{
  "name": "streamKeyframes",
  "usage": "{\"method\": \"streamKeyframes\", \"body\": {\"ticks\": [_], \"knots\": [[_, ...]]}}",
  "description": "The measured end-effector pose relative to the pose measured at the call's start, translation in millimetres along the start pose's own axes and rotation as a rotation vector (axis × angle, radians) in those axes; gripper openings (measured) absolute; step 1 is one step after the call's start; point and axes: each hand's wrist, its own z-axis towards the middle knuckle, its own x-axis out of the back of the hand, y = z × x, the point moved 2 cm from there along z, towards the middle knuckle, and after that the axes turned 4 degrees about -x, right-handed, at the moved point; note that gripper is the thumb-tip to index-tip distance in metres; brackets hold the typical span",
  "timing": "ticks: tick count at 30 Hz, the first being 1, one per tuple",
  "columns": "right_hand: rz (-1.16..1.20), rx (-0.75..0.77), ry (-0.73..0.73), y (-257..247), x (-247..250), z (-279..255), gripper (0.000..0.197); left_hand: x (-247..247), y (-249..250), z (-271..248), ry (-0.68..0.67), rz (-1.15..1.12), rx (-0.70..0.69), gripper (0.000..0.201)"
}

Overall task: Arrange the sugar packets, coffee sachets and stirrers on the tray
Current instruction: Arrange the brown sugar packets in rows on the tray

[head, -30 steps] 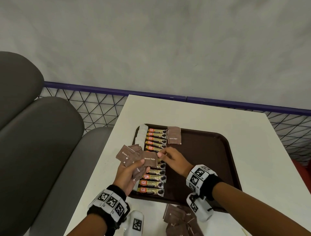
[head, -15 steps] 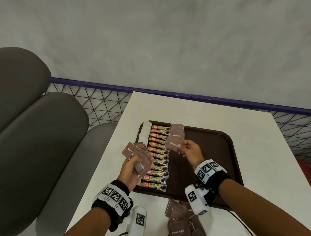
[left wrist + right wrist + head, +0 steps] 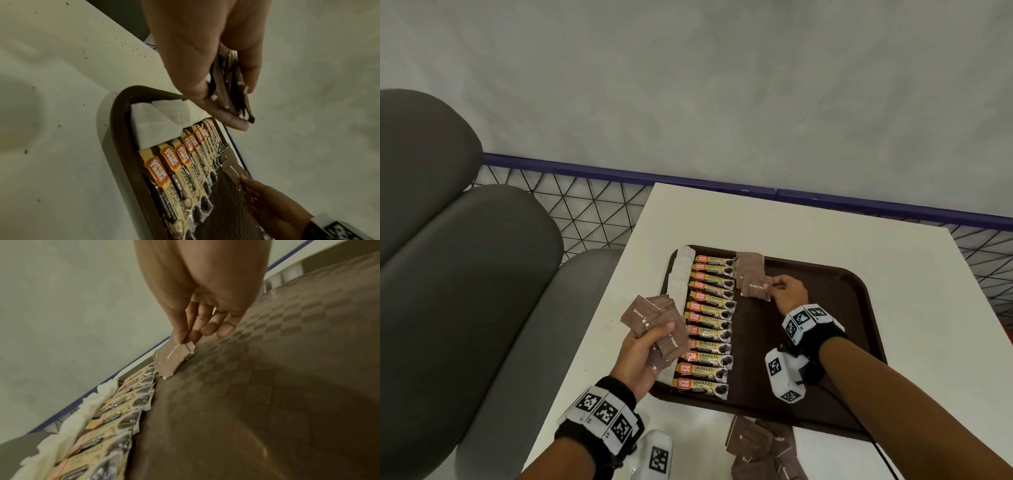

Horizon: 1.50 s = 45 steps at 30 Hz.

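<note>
The right hand (image 3: 787,294) pinches one brown sugar packet (image 3: 755,290) at the tray's (image 3: 859,308) 12 o'clock; the left hand (image 3: 640,356) grips a loose fan of packets (image 3: 654,318) at 9 o'clock. Risk — the fan may slip onto the coffee sachets (image 3: 710,325) if that grip relaxes.

Tray (image 3: 859,308): dark brown, faint checker pattern on its floor. Counter (image 3: 756,222): white, with dark specks in the left wrist view. Sachets (image 3: 709,329): gold and black, each with an orange-red logo patch. Napkins (image 3: 681,270): white. Sugar packets (image 3: 751,279): brown with white lettering. Wristbands (image 3: 804,322): black, carrying white blocks printed with black square markers. Wall (image 3: 722,85): pale grey. Rail (image 3: 619,174): purple. Seat (image 3: 465,274): grey.
</note>
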Motion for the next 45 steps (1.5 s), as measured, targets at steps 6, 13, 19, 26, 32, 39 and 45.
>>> {"method": "streamKeyframes", "body": {"ticks": [6,13,19,26,32,39,45], "knots": [[-0.058,-0.027,0.002,-3,-7,7,0.016,2,2,0,0.005,0.020,0.010,0.042],[-0.183,-0.036,0.036,5,-16,16,0.026,1,4,2,-0.032,-0.019,0.015,0.041],[-0.294,0.042,0.095,2,-12,10,0.034,0,5,2,-0.030,0.039,-0.009,0.033],[-0.135,0.256,-0.034,-18,-15,-36,0.017,-10,4,-2,-0.003,0.099,-0.080,0.022],[0.093,0.380,-0.453,-34,-32,-94,0.009,-24,1,-5,-0.004,0.108,-0.124,0.029],[0.094,0.415,-0.623,-36,-36,-119,0.019,-34,-2,-11,-0.031,0.079,-0.154,0.030],[0.247,0.310,-0.582,-25,-32,-104,0.014,-35,-7,-13,-0.044,0.003,-0.072,0.026]]}}
